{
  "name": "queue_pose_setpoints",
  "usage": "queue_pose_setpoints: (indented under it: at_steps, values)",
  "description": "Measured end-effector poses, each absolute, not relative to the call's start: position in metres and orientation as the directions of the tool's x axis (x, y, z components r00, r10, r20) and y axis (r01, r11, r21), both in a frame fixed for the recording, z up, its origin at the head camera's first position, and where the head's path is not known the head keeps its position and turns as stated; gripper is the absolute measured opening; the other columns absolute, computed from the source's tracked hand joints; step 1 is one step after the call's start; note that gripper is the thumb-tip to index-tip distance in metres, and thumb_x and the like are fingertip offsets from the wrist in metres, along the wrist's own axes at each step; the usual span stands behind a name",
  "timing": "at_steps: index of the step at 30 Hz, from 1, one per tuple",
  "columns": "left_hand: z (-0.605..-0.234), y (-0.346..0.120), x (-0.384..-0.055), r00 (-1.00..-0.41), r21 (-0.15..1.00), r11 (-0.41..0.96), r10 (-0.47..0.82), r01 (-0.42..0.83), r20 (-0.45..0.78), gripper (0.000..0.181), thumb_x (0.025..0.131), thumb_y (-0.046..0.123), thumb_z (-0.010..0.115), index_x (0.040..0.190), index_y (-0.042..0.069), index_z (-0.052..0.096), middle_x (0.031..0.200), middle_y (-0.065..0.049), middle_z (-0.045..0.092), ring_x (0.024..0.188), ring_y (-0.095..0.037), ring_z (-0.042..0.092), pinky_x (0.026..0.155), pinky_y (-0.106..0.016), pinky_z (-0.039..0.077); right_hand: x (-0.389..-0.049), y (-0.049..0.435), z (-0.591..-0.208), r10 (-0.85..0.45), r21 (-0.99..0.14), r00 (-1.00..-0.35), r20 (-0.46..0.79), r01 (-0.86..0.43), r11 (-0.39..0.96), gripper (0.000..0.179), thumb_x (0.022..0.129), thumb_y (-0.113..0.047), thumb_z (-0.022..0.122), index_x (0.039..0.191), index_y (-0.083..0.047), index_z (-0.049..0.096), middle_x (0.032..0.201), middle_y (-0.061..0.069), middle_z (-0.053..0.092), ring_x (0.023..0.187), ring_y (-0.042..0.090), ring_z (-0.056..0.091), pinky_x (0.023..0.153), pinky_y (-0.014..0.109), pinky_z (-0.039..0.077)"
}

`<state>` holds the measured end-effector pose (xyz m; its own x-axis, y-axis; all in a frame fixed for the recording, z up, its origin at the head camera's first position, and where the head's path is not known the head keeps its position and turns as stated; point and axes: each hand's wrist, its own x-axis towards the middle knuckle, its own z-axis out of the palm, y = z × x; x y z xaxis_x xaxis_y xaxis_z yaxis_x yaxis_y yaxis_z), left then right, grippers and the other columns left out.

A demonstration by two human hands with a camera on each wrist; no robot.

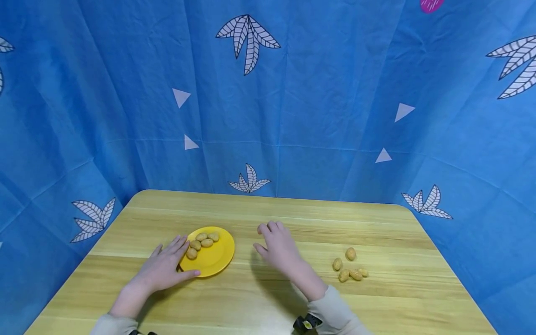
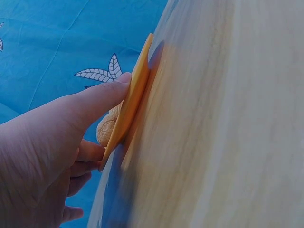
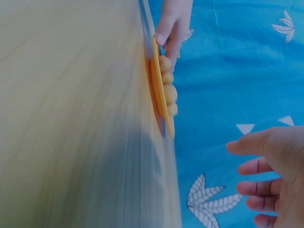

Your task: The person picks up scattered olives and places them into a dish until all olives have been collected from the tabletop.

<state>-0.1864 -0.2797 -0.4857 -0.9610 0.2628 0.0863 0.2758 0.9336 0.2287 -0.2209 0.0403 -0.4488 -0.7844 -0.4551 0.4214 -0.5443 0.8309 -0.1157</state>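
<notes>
A yellow plate (image 1: 215,258) lies on the left half of the table, with several tan, wrinkled walnuts (image 1: 207,242) grouped on its left and far parts. My left hand (image 1: 165,267) rests at the plate's left side, fingers stretched along the rim and thumb on the near edge. In the left wrist view the thumb presses on the plate's rim (image 2: 130,107), and a walnut (image 2: 105,129) shows behind it. My right hand (image 1: 278,246) hovers above the table to the right of the plate, fingers loosely bent and apart, holding nothing in the right wrist view.
Several more walnuts (image 1: 344,275) lie in a loose group on the table right of my right forearm. The wooden table (image 1: 251,209) has rounded far corners. A blue curtain (image 1: 326,93) with white leaf prints hangs behind and along both sides.
</notes>
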Motion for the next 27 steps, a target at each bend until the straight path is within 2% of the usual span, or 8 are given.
queue_pose_setpoints:
  at_steps: [7, 27]
  values:
    - [-0.487, -0.281, -0.186, -0.958, 0.22, 0.933, 0.268, 0.284, 0.102, 0.098, 0.081, 0.073, 0.057, 0.144, -0.001, 0.043, 0.155, -0.02, 0.036, 0.144, -0.041, 0.031, 0.112, -0.07, 0.022, -0.217, 0.063, -0.45, -0.413, -0.15, -0.805, 0.426, -0.513, 0.845, 0.029, 0.087, -0.032, 0.073, 0.104, -0.012, 0.061, 0.092, 0.001, 0.058, 0.083, 0.019, 0.05, 0.071, 0.033, 0.044]
    - [-0.486, -0.281, -0.183, -0.958, 0.232, 0.93, 0.271, 0.285, 0.091, 0.099, 0.081, 0.073, 0.057, 0.145, -0.001, 0.042, 0.155, -0.02, 0.035, 0.145, -0.041, 0.031, 0.112, -0.07, 0.022, -0.203, 0.125, -0.453, -0.3, -0.149, -0.846, 0.442, -0.398, 0.905, 0.031, 0.083, -0.03, 0.077, 0.101, -0.009, 0.062, 0.093, 0.005, 0.059, 0.088, 0.026, 0.052, 0.072, 0.039, 0.045]
